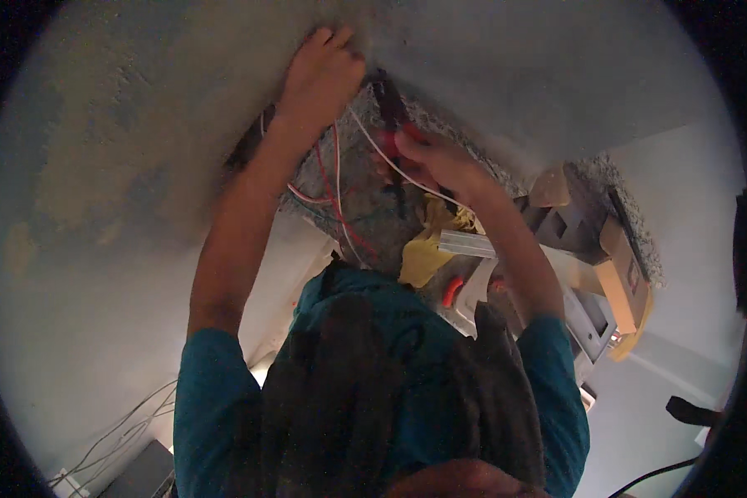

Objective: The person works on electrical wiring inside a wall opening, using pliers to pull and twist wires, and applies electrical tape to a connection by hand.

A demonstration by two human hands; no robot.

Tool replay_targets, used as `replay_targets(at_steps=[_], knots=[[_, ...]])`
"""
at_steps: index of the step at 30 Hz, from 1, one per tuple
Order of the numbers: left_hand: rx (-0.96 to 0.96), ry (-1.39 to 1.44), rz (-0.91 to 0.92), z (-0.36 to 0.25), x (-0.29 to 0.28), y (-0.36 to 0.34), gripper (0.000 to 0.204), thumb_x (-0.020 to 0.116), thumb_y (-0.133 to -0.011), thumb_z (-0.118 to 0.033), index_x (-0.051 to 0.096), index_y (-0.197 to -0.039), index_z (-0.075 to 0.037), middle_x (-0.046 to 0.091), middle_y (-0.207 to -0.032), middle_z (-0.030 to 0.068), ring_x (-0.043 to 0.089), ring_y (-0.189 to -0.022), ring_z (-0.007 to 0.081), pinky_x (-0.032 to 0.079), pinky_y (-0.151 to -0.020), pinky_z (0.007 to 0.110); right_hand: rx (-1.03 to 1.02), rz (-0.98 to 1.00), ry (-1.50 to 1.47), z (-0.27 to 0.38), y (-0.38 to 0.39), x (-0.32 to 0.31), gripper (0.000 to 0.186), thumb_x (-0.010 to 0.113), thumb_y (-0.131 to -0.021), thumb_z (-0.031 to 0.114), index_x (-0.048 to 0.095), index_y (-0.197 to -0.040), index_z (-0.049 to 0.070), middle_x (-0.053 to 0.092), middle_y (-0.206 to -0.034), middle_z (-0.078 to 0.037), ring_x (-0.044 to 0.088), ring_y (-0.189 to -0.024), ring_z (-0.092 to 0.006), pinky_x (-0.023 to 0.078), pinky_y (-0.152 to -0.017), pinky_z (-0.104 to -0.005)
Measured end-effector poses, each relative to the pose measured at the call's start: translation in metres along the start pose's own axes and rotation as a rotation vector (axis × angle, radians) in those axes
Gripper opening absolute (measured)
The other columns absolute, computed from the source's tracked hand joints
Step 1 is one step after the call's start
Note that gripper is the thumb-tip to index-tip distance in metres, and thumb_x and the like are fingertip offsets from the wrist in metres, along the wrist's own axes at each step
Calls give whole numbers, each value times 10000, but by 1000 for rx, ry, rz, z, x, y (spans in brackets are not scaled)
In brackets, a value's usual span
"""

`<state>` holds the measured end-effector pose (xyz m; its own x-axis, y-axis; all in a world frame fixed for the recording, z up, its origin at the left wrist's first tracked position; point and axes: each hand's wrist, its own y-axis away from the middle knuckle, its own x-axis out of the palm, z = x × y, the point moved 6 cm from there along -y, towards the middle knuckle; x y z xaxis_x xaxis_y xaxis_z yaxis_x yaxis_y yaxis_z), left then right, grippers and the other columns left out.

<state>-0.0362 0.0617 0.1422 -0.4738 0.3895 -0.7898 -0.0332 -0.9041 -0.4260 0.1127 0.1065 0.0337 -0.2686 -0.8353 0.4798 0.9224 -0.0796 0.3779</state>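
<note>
My left hand (324,75) is raised against the rough grey wall (183,100), its fingers curled and pressed together. Whatever they pinch, if anything, is hidden. To its right and a little lower, my right hand (444,162) is wrapped round a red-handled tool (408,133). The tool's dark end points up toward the wall beside my left hand; its exact kind is too dim to make out. A white wire (363,129) runs down past my right hand. Below my left hand hang a red wire (330,183) and another white wire (338,166).
Under my right forearm lie a yellow cloth or bag (427,249), a ribbed whitish strip (466,242) and a small red object (452,292). An open cardboard box (622,274) stands at the right. Several thin cables (129,432) trail at the lower left.
</note>
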Motion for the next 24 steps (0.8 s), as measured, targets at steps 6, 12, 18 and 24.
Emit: replay_targets(at_steps=[6,12,18,24], knots=[[-628,870,-204,-51,-12,43,256,639,-860,-98,647,-1108,-33,665,-1102,111,578,-1160,275,471,-954,418,-62,-319,652,-40,27,-57,467,604,-981,431,602,-1316,106,690,-1133,-50,621,-981,-127,476,-879,-279],[-1302,2142,-356,-61,89,44,252,547,-1002,-168,559,-1206,-20,623,-1175,144,620,-1118,270,522,-969,424,-49,-412,622,-73,43,-40,574,570,-948,555,631,-1235,62,664,-1173,-167,616,-1105,-313,452,-971,-410],[-1199,2556,-533,-73,100,34,172,520,-1024,-168,566,-1143,-51,635,-1084,109,642,-1034,269,555,-897,460,-90,-454,843,-116,38,-59,504,604,-960,467,615,-1187,17,659,-1059,-167,629,-986,-289,484,-899,-417],[-1151,2712,-538,-77,90,48,190,564,-1016,-252,571,-1064,-68,558,-875,26,570,-780,175,502,-663,320,-10,-459,789,-136,53,-58,486,593,-968,449,543,-1172,11,655,-1030,-208,639,-885,-368,508,-790,-462]])
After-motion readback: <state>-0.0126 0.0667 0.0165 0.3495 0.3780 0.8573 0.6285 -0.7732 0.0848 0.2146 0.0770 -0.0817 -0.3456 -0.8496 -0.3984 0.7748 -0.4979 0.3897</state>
